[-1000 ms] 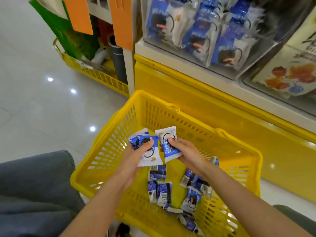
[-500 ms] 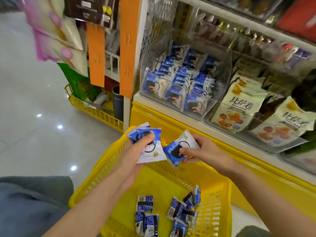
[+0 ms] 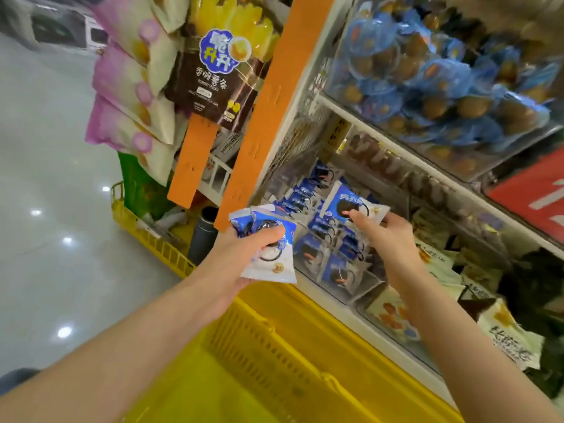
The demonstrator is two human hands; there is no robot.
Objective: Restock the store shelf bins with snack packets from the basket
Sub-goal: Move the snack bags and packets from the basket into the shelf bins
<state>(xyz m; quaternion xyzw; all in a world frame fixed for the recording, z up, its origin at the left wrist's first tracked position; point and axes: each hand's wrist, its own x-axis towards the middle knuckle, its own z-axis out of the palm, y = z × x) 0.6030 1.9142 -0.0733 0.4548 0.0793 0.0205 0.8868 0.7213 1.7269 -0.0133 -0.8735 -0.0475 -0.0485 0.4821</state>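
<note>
My left hand [image 3: 241, 257] grips a small stack of blue-and-white snack packets [image 3: 268, 264] just left of the clear shelf bin [image 3: 363, 288]. My right hand [image 3: 384, 236] pinches one more blue-and-white packet [image 3: 345, 203] and holds it over that bin, above the rows of matching packets [image 3: 317, 227] standing inside. The yellow basket [image 3: 274, 346] sits below my forearms; what lies in it is out of view.
An orange shelf strip [image 3: 259, 117] and hanging snack bags [image 3: 213, 65] are just left of the bin. Another clear bin of blue round snacks [image 3: 427, 71] sits on the shelf above. Cream packets [image 3: 506, 337] fill the bin to the right. A second yellow basket [image 3: 152, 236] stands on the floor at left.
Both hands have risen from the basket to the shelf. My right hand has carried its packet forward over the bin. The view has tilted up, so the basket's packets have left the frame.
</note>
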